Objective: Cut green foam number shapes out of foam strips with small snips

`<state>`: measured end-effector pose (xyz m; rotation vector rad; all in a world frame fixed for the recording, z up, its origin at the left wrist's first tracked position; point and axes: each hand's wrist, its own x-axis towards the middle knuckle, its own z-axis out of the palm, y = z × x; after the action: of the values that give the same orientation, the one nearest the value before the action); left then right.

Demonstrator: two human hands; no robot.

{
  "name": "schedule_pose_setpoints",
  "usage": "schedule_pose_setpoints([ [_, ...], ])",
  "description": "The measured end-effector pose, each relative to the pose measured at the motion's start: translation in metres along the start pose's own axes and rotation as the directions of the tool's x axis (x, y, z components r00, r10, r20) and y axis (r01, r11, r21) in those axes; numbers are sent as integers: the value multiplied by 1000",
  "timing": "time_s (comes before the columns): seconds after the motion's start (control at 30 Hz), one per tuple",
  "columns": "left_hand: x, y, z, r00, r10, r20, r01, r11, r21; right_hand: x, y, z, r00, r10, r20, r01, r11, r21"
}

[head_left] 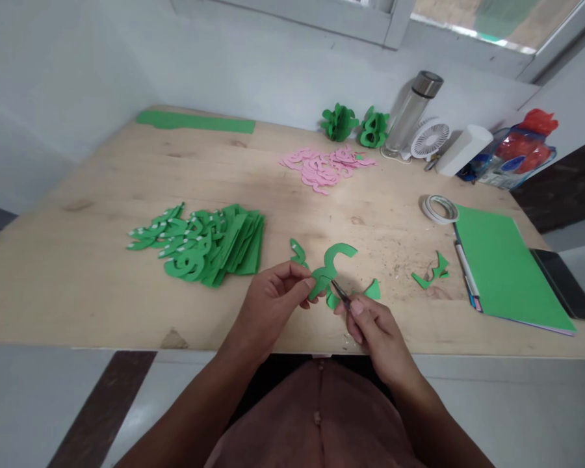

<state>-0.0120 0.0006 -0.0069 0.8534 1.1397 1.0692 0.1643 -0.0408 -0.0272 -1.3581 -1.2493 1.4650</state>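
Note:
Near the table's front edge, my left hand pinches a curved green paper cutout between thumb and fingers. My right hand is closed around a small pair of scissors, whose dark blades touch the lower edge of the cutout. How far the blades are parted is too small to tell. Below the cutout lie green paper scraps, and a small curled green piece rests just beyond my left hand. To the left sits a pile of green paper pieces, some with white marks.
Pink paper cutouts lie farther back, before two green paper figures. A glass bottle, a small fan and a tape roll stand right of them. Green sheets and a dark tablet-like slab lie at the right.

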Motion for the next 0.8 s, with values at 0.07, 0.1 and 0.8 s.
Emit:
schedule_pose_setpoints([
  [0.07, 1, 1, -1, 1000, -5, 14, 4, 1000, 10, 0, 0, 1, 1000, 3, 10, -3, 1000, 13],
  [0.1, 2, 2, -1, 1000, -10, 27, 10, 1000, 13, 0, 0, 1, 1000, 6, 17, -6, 1000, 20],
  [0.8, 8, 15, -3, 984, -60, 170, 38, 991, 128, 3, 2, -4, 997, 60, 40, -63, 994, 88],
])
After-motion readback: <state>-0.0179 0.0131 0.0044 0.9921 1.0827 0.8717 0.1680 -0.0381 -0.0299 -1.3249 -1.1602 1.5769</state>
